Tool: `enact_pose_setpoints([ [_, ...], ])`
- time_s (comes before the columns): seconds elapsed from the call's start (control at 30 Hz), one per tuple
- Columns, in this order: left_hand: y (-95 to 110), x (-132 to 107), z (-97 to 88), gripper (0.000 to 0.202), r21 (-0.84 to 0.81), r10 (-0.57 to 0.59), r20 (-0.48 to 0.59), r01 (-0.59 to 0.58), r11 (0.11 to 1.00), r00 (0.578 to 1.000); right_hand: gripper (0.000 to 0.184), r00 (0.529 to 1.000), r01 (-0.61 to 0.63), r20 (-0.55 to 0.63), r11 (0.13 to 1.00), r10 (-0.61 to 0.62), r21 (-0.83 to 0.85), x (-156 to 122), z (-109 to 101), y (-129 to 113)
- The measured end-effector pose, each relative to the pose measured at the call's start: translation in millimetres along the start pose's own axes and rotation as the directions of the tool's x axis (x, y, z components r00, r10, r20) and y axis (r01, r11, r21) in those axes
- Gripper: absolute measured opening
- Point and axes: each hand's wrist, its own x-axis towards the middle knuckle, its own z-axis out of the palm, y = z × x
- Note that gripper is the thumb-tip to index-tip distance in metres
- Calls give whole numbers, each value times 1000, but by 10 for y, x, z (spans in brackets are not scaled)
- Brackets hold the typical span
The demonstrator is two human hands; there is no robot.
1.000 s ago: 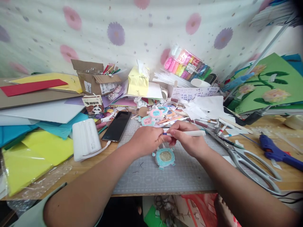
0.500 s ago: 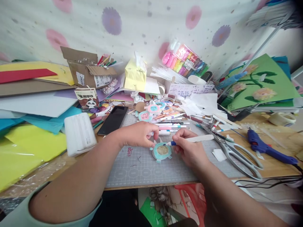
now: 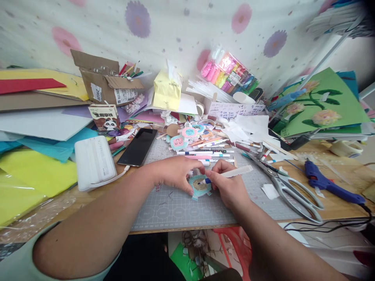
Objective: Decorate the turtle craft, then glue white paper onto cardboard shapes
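A small turtle-shaped cutout (image 3: 202,192), light blue with a beige patterned middle, lies on the grey cutting mat (image 3: 164,212). My left hand (image 3: 178,173) curls around its left and far side, with the thumb pressing its left edge. A small whitish piece shows between those fingers, too small to name. My right hand (image 3: 228,183) is closed around a white marker (image 3: 238,171) with a blue front end. The marker slants down to the left, its tip at the beige middle of the cutout.
Several markers (image 3: 212,153) and similar small cutouts (image 3: 178,143) lie just beyond my hands. Large scissors (image 3: 295,191) and a blue glue gun (image 3: 334,183) are at right. A phone (image 3: 139,146) and white box-like device (image 3: 95,162) are at left. Cardboard box (image 3: 99,84) stands behind.
The marker tip has moved from the cutout's upper blue rim down and left onto its beige middle. My left hand has shifted right and down, its thumb now over the cutout's left edge.
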Motion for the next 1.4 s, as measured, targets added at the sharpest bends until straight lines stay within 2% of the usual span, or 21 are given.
enact_pose_setpoints([
  [0.3, 14, -8, -5, 50, 41, -14, -16, 15, 999, 1000, 26, 999, 37, 31, 991, -33, -128, -10, 16, -31],
  [0.63, 23, -1, -8, 45, 39, -8, -2, 8, 999, 1000, 26, 998, 51, 41, 979, -44, -197, -3, 41, -63],
  [0.83, 7, 1, -1, 51, 37, -21, 1, 21, 999, 1000, 26, 998, 49, 57, 980, -39, -194, -11, 32, -59],
  [1.4, -1, -10, 3, 48, 39, -9, -3, 9, 999, 1000, 26, 998, 38, 53, 977, -27, -211, -8, 26, -45],
])
